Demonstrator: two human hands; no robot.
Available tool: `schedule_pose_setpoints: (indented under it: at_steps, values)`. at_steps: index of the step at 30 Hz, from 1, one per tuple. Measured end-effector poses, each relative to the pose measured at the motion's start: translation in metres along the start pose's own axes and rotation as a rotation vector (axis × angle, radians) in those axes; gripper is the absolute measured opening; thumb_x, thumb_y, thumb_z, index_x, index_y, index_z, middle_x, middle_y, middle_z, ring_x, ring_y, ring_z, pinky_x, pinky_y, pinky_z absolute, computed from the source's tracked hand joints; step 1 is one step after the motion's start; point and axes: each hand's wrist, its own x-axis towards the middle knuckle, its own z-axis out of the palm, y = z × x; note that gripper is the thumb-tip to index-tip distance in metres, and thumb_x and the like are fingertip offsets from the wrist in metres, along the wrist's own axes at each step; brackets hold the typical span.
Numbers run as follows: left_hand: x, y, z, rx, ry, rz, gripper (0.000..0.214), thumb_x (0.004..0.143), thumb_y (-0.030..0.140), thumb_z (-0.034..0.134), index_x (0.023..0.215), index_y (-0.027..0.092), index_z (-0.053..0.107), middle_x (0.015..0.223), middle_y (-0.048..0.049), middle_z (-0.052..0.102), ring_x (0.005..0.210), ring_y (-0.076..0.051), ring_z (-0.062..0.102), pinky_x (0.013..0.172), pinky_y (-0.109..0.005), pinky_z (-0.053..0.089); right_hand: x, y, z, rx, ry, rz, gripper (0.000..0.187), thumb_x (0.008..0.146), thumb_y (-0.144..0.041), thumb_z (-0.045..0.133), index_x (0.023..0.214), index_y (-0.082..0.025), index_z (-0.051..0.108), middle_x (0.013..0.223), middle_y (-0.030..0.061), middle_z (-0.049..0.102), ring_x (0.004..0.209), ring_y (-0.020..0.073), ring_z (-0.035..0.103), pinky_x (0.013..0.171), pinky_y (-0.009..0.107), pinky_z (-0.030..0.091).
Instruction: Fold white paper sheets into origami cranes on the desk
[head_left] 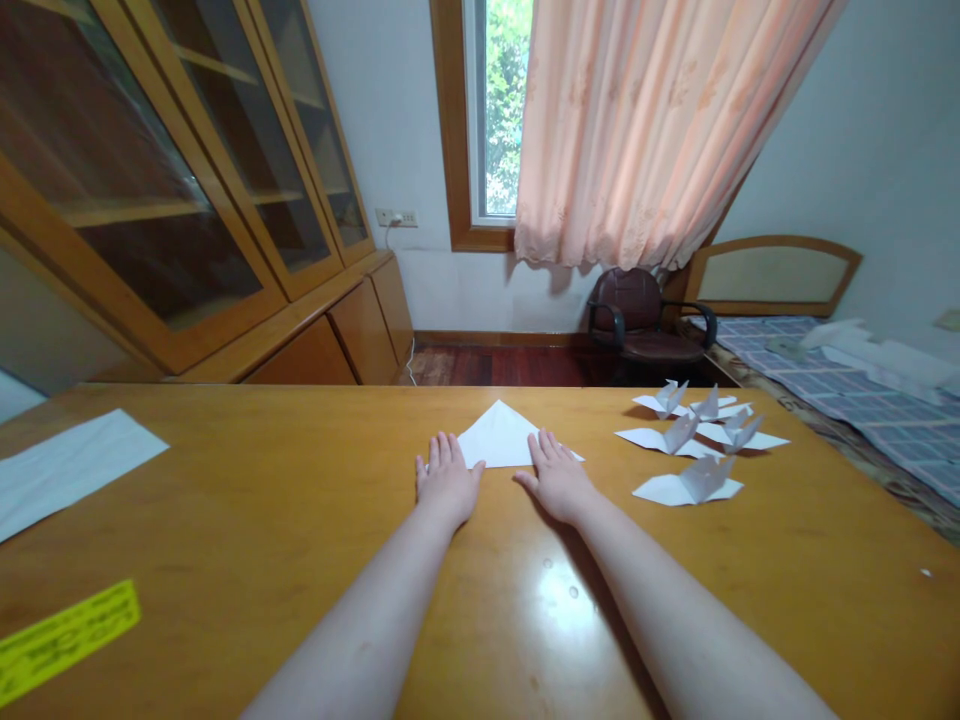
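A white sheet of paper (498, 440), folded into a triangle, lies on the wooden desk (337, 560) with its point facing away from me. My left hand (450, 482) rests flat over the triangle's left corner, fingers stretched out. Over its right side lies my right hand (556, 476), also flat with fingers extended and the thumb out to the side. Both hands hide parts of the paper's lower corners. To the right stand several folded white paper cranes (694, 484) in a loose group.
White paper (75, 465) lies at the desk's left edge, with a yellow labelled strip (67, 640) nearer me. Beyond the desk are a brown armchair (634, 315), a bed (810, 350) and a glass-door cabinet (300, 310). A tiny white scrap (926, 573) sits far right.
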Motion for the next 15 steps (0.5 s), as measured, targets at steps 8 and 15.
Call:
schedule_pose_setpoints:
  at_steps: [8,15]
  values:
    - [0.005,-0.007,-0.003,0.073,0.061,-0.188,0.067,0.086,0.046,0.021,0.14,0.006,0.022,0.148,-0.0141,0.016,0.137,-0.031,0.003,0.106,-0.058,0.006,0.005,0.015,-0.004,-0.06,-0.017,0.309,0.073,0.087,-0.055,0.018,0.142,-0.008,0.008,0.149,0.0122,0.004,0.137,0.0232,0.0,0.107,0.053,0.001]
    - [0.015,-0.019,-0.003,0.061,0.132,-0.266,0.062,0.086,0.043,0.023,0.139,0.01,0.025,0.147,-0.0155,0.018,0.137,-0.034,0.002,0.103,-0.062,0.008,0.006,0.016,0.0,-0.078,0.003,0.322,0.069,0.088,-0.049,0.019,0.143,-0.009,0.008,0.15,0.0102,0.005,0.137,0.0225,0.0,0.107,0.053,0.001]
